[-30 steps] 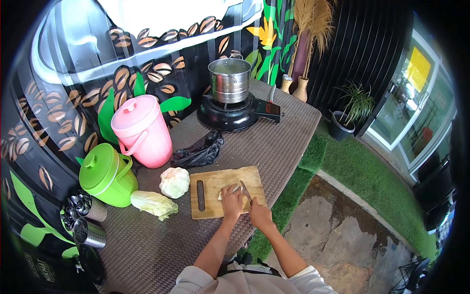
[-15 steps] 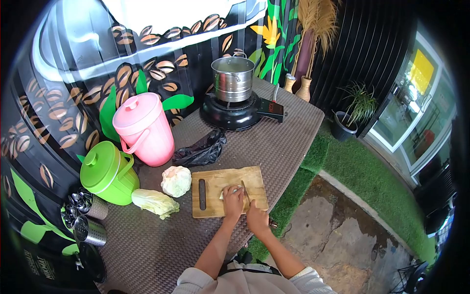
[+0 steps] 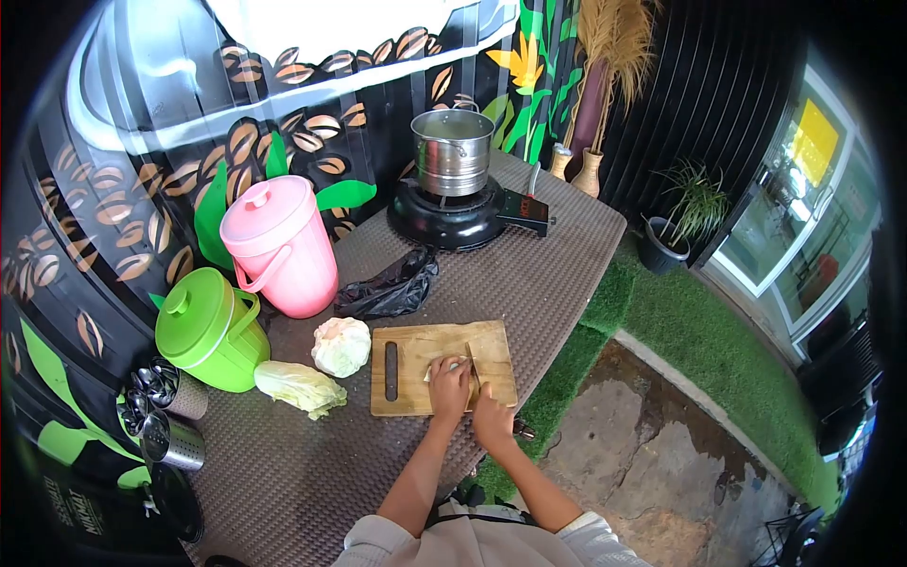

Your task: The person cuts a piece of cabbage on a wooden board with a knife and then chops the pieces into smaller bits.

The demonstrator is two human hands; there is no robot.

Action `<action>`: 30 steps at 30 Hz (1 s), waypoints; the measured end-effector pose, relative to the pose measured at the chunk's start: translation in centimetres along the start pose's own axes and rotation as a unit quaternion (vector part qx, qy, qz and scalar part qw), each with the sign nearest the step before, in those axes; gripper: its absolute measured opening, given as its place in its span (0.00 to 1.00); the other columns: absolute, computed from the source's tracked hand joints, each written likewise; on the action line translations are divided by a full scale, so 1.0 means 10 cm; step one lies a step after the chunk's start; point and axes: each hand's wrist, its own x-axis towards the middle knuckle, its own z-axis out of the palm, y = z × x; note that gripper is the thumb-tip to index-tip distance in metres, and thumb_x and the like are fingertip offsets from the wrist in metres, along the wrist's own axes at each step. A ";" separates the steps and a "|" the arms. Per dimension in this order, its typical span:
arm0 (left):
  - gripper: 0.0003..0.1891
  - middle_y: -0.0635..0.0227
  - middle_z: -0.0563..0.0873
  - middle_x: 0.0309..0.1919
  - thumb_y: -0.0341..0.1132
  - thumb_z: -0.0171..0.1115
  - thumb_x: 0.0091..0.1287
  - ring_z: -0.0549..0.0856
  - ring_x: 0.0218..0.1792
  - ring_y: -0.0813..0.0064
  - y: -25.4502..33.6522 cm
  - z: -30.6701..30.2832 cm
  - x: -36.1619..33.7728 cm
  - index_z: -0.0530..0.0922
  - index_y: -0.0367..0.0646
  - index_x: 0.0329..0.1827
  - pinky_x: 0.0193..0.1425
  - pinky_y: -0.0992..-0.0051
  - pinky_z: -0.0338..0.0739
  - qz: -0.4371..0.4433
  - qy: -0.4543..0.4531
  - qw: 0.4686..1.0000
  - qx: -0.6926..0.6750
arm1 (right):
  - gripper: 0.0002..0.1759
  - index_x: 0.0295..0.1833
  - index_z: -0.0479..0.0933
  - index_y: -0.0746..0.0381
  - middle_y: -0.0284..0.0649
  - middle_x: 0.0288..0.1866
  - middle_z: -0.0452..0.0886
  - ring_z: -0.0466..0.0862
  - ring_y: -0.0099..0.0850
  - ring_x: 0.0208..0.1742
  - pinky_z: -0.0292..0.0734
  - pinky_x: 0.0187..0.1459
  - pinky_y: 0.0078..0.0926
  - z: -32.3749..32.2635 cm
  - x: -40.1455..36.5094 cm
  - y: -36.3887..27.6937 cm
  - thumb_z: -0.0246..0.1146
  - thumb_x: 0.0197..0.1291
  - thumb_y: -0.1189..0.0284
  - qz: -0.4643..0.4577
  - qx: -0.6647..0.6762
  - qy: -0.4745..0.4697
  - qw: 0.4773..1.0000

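Observation:
A wooden cutting board [image 3: 413, 401] with a slot handle lies near the table's edge. My left hand [image 3: 450, 387] is closed over a small pale piece of food [image 3: 428, 374] on it. Most of that piece is under my fingers, so its kind is hidden. In my right hand [image 3: 493, 421] is a knife [image 3: 473, 365], its blade pointing away from me, close beside my left fingertips. Left of the board sit a round pale cabbage [image 3: 341, 347] and a longer napa cabbage [image 3: 300, 388].
A steel pot [image 3: 452, 156] stands on a black portable stove [image 3: 444, 219] at the back. A black plastic bag [image 3: 392, 286] lies before it. At left are a pink lidded bucket [image 3: 288, 253], a green one [image 3: 215, 331] and cutlery holders [image 3: 172, 442]. The table edge [image 3: 557, 354] runs along the right.
My right hand and the knife have shifted very slightly. My left hand stays on the pale piece. The whole view has moved a little.

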 end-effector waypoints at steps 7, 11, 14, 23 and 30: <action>0.10 0.64 0.86 0.43 0.29 0.66 0.61 0.78 0.52 0.59 0.02 -0.02 -0.01 0.88 0.41 0.44 0.60 0.64 0.73 -0.040 0.001 0.998 -0.043 | 0.18 0.55 0.64 0.68 0.56 0.32 0.85 0.87 0.53 0.35 0.83 0.35 0.47 -0.25 0.05 0.08 0.55 0.63 0.71 -0.078 -0.017 -0.013 0.997; 0.08 0.65 0.86 0.44 0.30 0.65 0.61 0.78 0.52 0.61 -0.02 0.02 -0.02 0.88 0.42 0.41 0.58 0.65 0.75 -0.031 0.008 0.999 -0.041 | 0.18 0.54 0.64 0.68 0.60 0.35 0.84 0.87 0.53 0.39 0.83 0.38 0.49 0.12 -0.09 -0.01 0.56 0.62 0.71 -0.003 0.025 0.020 0.999; 0.08 0.65 0.86 0.44 0.30 0.64 0.62 0.78 0.53 0.61 0.00 -0.01 -0.01 0.88 0.42 0.42 0.59 0.65 0.74 -0.019 -0.004 1.000 -0.008 | 0.21 0.55 0.65 0.69 0.58 0.35 0.84 0.88 0.50 0.37 0.84 0.37 0.46 0.07 0.00 -0.01 0.60 0.59 0.71 -0.012 0.018 0.016 1.000; 0.08 0.68 0.85 0.42 0.32 0.64 0.63 0.76 0.54 0.62 0.02 -0.02 0.01 0.89 0.46 0.41 0.61 0.65 0.71 -0.029 -0.020 0.999 -0.001 | 0.24 0.55 0.63 0.69 0.55 0.38 0.85 0.87 0.52 0.41 0.83 0.41 0.45 -0.14 0.15 0.10 0.62 0.57 0.71 -0.082 -0.038 -0.048 0.995; 0.08 0.68 0.85 0.44 0.33 0.64 0.63 0.77 0.54 0.62 0.01 -0.01 0.01 0.89 0.46 0.41 0.62 0.65 0.71 -0.055 -0.026 0.998 -0.005 | 0.21 0.54 0.65 0.69 0.56 0.37 0.84 0.86 0.54 0.42 0.82 0.43 0.50 -0.21 0.18 0.17 0.60 0.59 0.71 -0.114 -0.010 -0.040 0.993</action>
